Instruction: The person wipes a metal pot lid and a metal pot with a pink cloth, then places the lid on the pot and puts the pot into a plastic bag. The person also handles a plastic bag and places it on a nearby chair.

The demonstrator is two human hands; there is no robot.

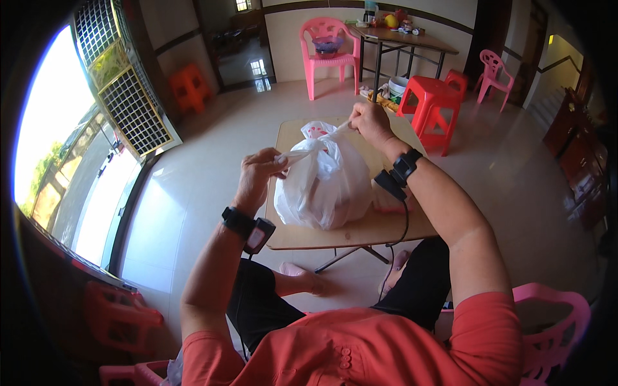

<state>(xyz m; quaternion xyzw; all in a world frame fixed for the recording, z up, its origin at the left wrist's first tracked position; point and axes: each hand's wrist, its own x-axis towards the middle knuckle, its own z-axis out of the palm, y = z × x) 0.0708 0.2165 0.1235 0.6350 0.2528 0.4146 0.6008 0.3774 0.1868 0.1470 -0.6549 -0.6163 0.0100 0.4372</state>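
A full white plastic bag point(323, 188) stands on a small wooden folding table point(309, 239) in front of me. Its neck is gathered and twisted, with a tuft of plastic bearing red print sticking up behind. My left hand point(263, 169) pinches one stretched handle of the bag at its left. The other handle is pulled up and to the right by my right hand point(371, 123), held between thumb and fingers. What fills the bag is hidden by the cloudy plastic. Something flat and pinkish point(391, 205), partly covered by my right wrist device, lies to the right of the bag.
Red plastic stools point(432, 96) stand beyond the table's right far corner, near a white bucket point(398, 87). Behind are a pink chair point(330, 60) holding a purple basin point(328, 46) and a side table point(405, 38) with several items. Cables hang from both wrist devices. An open door point(133, 101) is at left.
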